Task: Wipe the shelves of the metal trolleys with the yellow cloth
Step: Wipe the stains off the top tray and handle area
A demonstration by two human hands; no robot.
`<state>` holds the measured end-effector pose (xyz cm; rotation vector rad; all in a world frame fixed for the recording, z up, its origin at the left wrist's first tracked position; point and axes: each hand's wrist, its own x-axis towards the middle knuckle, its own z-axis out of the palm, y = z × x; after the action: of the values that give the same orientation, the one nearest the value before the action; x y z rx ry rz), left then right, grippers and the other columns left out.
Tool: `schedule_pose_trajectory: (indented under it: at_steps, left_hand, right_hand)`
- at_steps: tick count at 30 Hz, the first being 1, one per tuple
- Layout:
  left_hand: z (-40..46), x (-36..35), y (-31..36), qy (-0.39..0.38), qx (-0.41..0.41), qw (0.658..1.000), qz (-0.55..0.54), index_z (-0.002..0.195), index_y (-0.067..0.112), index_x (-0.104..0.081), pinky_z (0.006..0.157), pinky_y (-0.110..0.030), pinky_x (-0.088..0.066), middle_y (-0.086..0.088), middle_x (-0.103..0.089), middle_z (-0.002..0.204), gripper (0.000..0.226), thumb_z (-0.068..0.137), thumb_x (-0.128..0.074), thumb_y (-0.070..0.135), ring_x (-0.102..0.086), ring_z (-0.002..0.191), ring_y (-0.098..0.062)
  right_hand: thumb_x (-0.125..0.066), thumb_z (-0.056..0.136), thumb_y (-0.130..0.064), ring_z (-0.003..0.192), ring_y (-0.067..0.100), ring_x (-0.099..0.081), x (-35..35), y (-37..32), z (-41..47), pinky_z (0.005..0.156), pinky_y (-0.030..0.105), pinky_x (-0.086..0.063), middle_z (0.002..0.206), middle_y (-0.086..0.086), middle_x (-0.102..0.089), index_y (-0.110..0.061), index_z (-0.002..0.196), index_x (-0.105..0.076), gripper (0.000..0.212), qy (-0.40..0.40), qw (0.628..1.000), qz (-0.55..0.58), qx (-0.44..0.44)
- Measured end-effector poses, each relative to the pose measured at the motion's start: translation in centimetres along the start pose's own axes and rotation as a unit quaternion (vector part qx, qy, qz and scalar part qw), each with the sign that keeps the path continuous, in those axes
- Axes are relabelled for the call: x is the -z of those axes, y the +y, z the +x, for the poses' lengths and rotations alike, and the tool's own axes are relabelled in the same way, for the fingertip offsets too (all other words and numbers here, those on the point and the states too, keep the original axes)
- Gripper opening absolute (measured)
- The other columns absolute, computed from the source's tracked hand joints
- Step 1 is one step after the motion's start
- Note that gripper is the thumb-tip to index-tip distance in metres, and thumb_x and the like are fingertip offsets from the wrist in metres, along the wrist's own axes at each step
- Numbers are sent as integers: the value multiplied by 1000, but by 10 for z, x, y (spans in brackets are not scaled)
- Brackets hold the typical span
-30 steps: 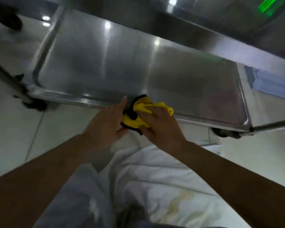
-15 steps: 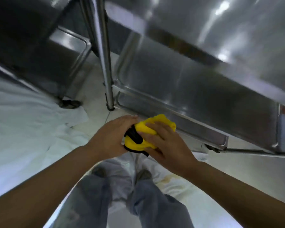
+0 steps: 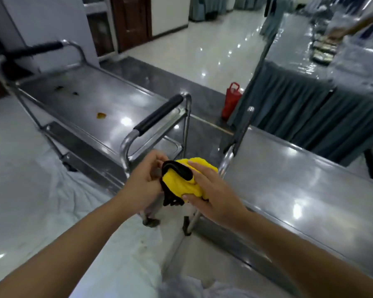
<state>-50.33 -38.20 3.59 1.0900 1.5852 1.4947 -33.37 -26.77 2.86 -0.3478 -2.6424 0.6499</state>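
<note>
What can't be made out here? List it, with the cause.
- Left trolley, head view: its lower shelves, mostly hidden under the top shelf.
- Right trolley: its far end, cut off by the frame edge.
- Yellow cloth: its underside, covered by the left hand and right hand.

View lifts from the low shelf of the trolley to its top level; both trolleys' top shelves show now, the left trolley [image 3: 99,104] and the right trolley [image 3: 299,179]. The yellow cloth [image 3: 185,181] is off the shelf edge and held in the air between the two. The left hand [image 3: 146,179] and right hand [image 3: 211,190] bunch it, black trim turned outward.
</note>
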Motion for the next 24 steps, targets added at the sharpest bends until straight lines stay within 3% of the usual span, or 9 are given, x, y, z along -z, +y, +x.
schedule_pose_trajectory:
  at_steps: [4,7,10,12,16,20,24]
  left_hand:
    - [0,47,46,15,33,996,-77,99,16,-56,65,-30,-57,-7,-61,92,33,67,-57,6,-65,76,-15]
    - [4,68,65,24,68,988,-134,100,15,-54,65,-29,-56,-4,-65,86,13,88,-58,15,-68,74,-21]
    - [15,82,67,94,73,987,-103,99,16,-54,65,-32,-58,-6,-70,90,16,92,-61,28,-71,77,-22]
    - [26,92,65,156,77,981,-81,97,17,-54,64,-34,-59,-9,-69,95,14,89,-66,19,-71,77,-19]
    - [53,124,54,230,84,969,-23,92,29,-60,56,-23,-52,-2,-67,92,25,86,-55,5,-65,73,-14]
    - [84,163,48,209,77,975,15,87,32,-67,63,-27,-54,-1,-70,92,43,85,-47,-5,-65,80,-15]
    - [118,192,44,174,85,979,59,71,28,-65,52,-18,-42,6,-61,71,50,82,-40,-14,-53,59,-6]
  right_hand:
    - [-52,96,-31,141,24,-25,13,-27,49,112,45,-30,151,7,-30,-30,147,-18,61,-12,999,-11,40]
    - [-49,97,-34,140,24,-24,16,-37,77,110,47,-34,153,3,-25,-43,145,-10,62,-15,998,-39,51]
    - [-48,96,-38,140,23,-24,14,-40,107,111,45,-33,154,0,-24,-48,144,-8,63,-27,995,-51,79]
    - [-50,95,-42,141,21,-23,8,-39,130,111,45,-33,155,-3,-22,-50,143,-7,65,-44,994,-41,87]
    - [-43,88,-63,141,13,-23,-14,-24,174,111,41,-35,155,-10,-19,-48,147,-8,70,-67,993,6,93]
    - [-31,93,-63,133,9,-36,-37,4,223,103,39,-44,151,-9,-24,-38,149,-16,62,-67,990,90,87]
    - [-28,96,-59,138,9,-29,-63,32,273,111,39,-35,152,-7,-25,-39,148,-18,56,-75,989,109,65]
